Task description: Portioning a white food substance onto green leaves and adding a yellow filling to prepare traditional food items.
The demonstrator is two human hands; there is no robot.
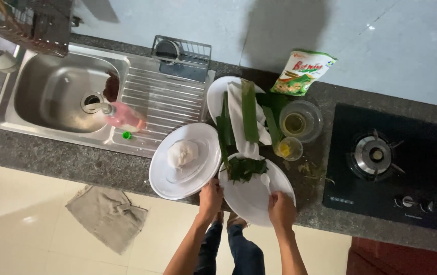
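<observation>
My left hand (211, 197) grips the near edge of a white plate (163, 174) that carries a ball of white dough (182, 153). My right hand (281, 209) holds the near rim of a second white plate (253, 198) with a folded green leaf piece (246, 168) on it. Both plates sit at the front of the dark stone counter (65, 160). Behind them a third white plate (216, 94) bears long green leaf strips (249, 109) and a white cloth (237, 114).
A steel sink (55, 91) with a drainboard and a pink bottle (124, 116) lies to the left. Two glass bowls (300, 120) with yellow liquid, a flour bag (302, 72) and a black gas hob (386, 158) lie to the right. A grey rag (107, 214) is on the floor.
</observation>
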